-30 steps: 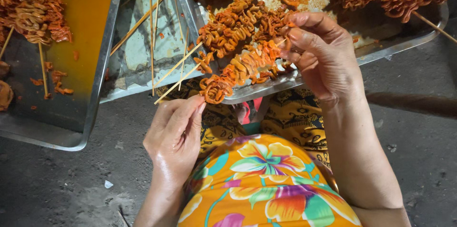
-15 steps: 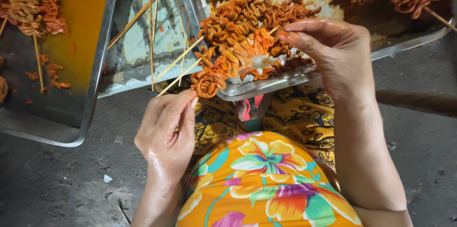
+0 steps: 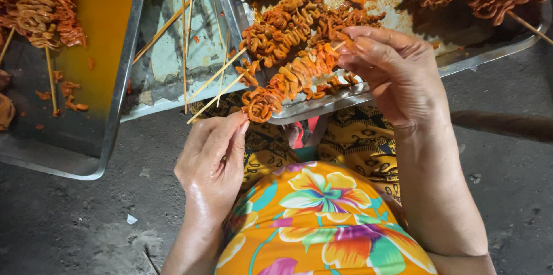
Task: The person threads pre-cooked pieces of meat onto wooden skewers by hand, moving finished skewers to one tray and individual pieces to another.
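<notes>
The loaded skewer (image 3: 288, 76) lies diagonally across the near rim of the metal tray (image 3: 495, 44), its stick end toward the near left, its tip toward the far right. The left hand (image 3: 213, 162) pinches the near end by the lowest curled piece; the right hand (image 3: 391, 70) closes lightly on the far end. It looks light, oily and soft, best held by the stiff stick
</notes>
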